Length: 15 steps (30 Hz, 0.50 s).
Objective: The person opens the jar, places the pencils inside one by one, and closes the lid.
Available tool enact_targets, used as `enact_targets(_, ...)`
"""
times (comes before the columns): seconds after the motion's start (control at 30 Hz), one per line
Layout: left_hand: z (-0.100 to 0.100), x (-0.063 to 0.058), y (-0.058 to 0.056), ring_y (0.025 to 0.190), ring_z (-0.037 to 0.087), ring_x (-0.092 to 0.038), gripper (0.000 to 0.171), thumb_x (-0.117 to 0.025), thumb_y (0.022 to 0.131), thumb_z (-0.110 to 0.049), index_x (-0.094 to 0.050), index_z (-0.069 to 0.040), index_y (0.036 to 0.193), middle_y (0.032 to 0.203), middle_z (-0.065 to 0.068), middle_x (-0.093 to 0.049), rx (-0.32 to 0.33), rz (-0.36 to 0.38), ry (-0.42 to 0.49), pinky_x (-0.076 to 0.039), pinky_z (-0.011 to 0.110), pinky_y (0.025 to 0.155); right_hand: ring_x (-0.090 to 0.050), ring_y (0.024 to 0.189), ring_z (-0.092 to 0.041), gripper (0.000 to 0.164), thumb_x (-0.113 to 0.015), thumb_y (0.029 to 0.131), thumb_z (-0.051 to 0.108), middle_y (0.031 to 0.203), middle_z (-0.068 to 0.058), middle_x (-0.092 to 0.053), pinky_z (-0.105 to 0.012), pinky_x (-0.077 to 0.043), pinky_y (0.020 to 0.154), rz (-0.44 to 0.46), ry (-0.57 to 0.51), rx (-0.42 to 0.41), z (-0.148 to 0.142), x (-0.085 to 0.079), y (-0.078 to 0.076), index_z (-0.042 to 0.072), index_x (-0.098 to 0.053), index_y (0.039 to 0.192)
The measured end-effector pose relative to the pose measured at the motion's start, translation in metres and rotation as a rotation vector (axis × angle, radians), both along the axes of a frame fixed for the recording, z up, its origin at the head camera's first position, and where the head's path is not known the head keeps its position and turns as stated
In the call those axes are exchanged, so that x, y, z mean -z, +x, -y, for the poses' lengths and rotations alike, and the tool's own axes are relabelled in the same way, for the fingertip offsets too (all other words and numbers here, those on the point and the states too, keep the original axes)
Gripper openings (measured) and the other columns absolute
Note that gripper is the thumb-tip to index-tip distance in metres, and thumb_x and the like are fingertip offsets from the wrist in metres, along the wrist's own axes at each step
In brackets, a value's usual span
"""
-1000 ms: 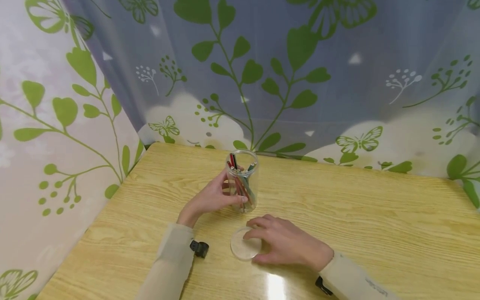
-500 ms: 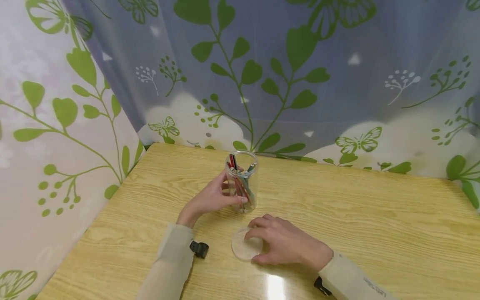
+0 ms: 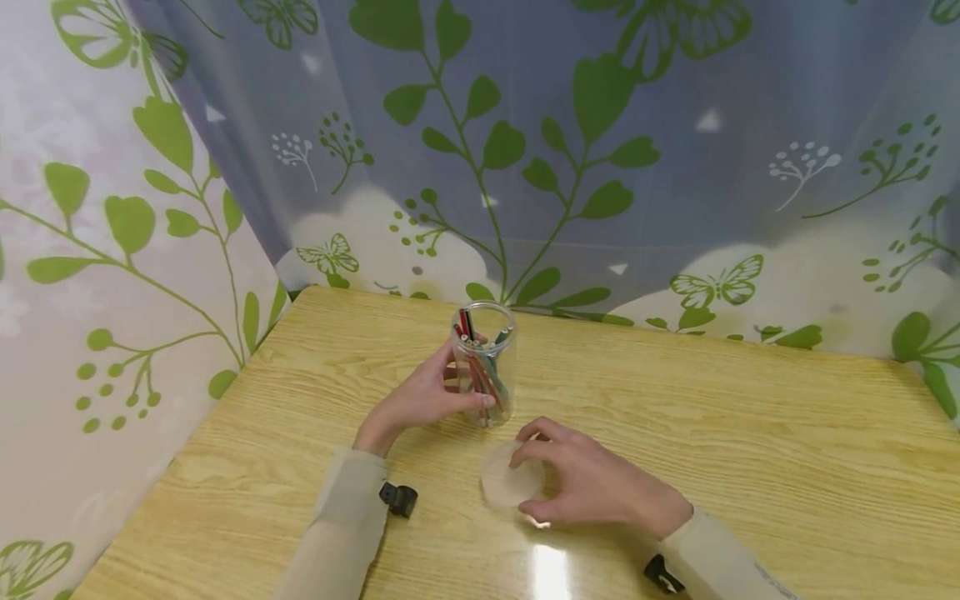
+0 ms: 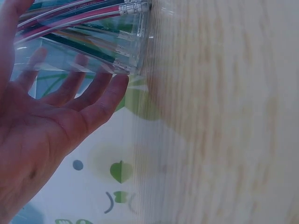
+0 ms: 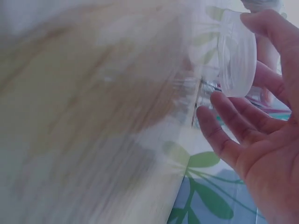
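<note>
A clear jar (image 3: 507, 392) stands upright on the table, with several red, green and dark pencils (image 3: 480, 371) in it; its top is uncovered. My left hand (image 3: 423, 393) grips the jar from the left, thumb in front and fingers behind. Seen from the left wrist, the fingers curve along the jar's side near the metal-banded pencil ends (image 4: 122, 49). In front of the jar, my right hand (image 3: 588, 479) pinches a round translucent lid (image 3: 504, 482) between thumb and fingers. The right wrist view has the lid (image 5: 240, 58) held off the wooden surface.
The wood-grain table (image 3: 712, 450) runs wide to the right. A curtain with green leaves (image 3: 600, 167) hangs along its back edge, and another patterned cloth (image 3: 112, 292) borders the left side. Small black devices sit on both wrists.
My right hand has moved slightly right and away from me, carrying the lid with it. The left hand and jar have stayed put.
</note>
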<state>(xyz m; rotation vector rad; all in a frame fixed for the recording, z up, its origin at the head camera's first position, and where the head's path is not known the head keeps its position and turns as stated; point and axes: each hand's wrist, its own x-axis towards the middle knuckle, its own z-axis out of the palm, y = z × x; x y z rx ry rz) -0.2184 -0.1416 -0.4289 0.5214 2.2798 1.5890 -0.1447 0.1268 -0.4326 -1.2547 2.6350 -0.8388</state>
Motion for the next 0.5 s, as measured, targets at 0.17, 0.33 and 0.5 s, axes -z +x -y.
enact_targets(0.17,0.000,0.000,-0.001,0.130,0.029,-0.056,0.081,-0.082,0.088,-0.023,-0.037,-0.031,0.154,0.139,0.005,-0.056,0.010,-0.001,0.008,-0.055,0.046,0.104,-0.062,0.111,-0.018,0.037,-0.085,0.083,0.029,0.128,-0.003,-0.059,-0.038,-0.058,0.093,-0.006,-0.058,0.017,-0.010,-0.004,-0.003,0.020,-0.070,0.115)
enact_targets(0.33,0.000,0.000,0.000,0.130,0.030,-0.056,0.081,-0.083,0.088,-0.022,-0.037,-0.030,0.154,0.139,0.005,-0.056,0.012,0.001,0.013,-0.055,0.046,0.105,-0.063,0.110,-0.020,0.037,-0.086,0.082,0.023,0.127,-0.007,-0.060,-0.035,-0.059,0.087,-0.041,-0.143,0.036,-0.022,-0.009,-0.007,0.018,-0.069,0.114)
enact_targets(0.5,0.000,-0.002,0.000,0.130,0.030,-0.056,0.080,-0.083,0.088,-0.024,-0.037,-0.036,0.153,0.139,0.005,-0.056,0.009,0.002,0.013,-0.055,0.046,0.105,-0.065,0.103,-0.019,0.039,-0.089,0.079,0.019,0.128,-0.006,-0.061,-0.031,-0.059,0.076,-0.092,-0.214,0.086,-0.031,-0.016,-0.012,0.024,-0.069,0.112)
